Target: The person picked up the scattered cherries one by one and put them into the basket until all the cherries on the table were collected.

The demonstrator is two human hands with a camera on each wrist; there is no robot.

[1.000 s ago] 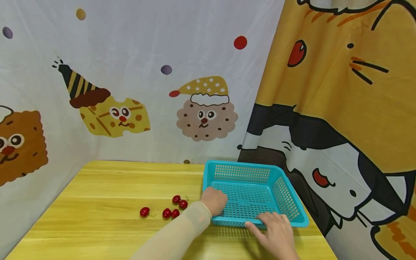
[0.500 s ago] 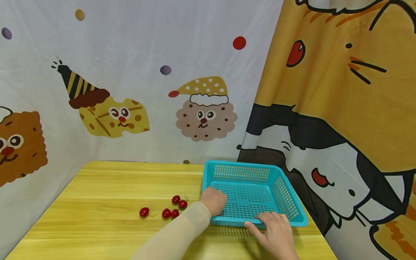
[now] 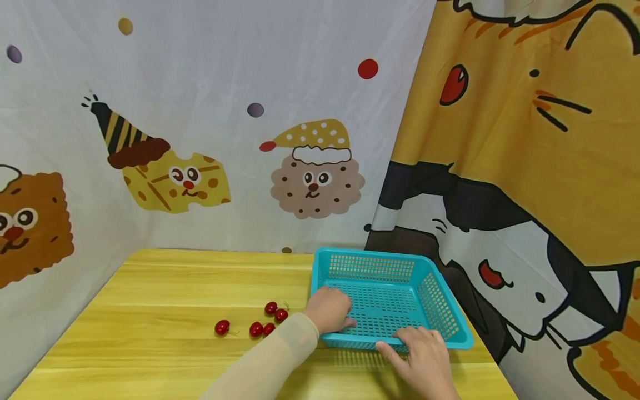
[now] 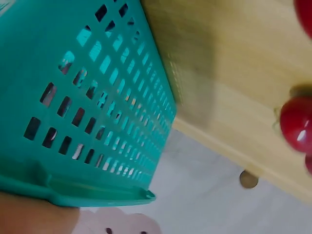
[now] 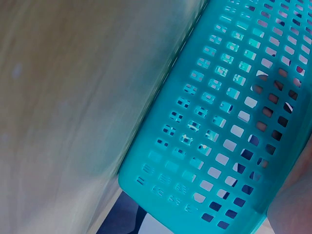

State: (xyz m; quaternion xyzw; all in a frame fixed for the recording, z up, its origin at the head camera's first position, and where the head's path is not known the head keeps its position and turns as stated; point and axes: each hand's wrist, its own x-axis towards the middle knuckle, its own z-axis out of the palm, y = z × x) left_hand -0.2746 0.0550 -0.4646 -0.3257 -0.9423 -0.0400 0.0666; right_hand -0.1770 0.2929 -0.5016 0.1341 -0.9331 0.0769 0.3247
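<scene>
A turquoise plastic basket (image 3: 380, 300) with perforated walls sits on the right part of the table. My left hand (image 3: 330, 310) grips its left side near the front corner, the thumb showing inside the basket. In the left wrist view a bit of that hand (image 4: 39, 214) lies against the basket's rim (image 4: 102, 195). At the front rim my right hand (image 3: 420, 358) holds on, fingers over the edge and thumb outside. Part of the right hand (image 5: 292, 200) shows beside the basket wall (image 5: 209, 122) in the right wrist view. Most left fingers are hidden.
Several red cherries with stems lie left of the basket: a pair (image 3: 262, 329) near the left sleeve (image 3: 280, 353), another pair (image 3: 276, 311) behind it, and a single cherry (image 3: 222, 328) farther left. The wooden table (image 3: 150, 311) backs onto a printed curtain (image 3: 200, 111).
My left hand has shifted slightly, and its thumb now shows inside the basket. The right hand, the basket and the cherries have stayed in place.
</scene>
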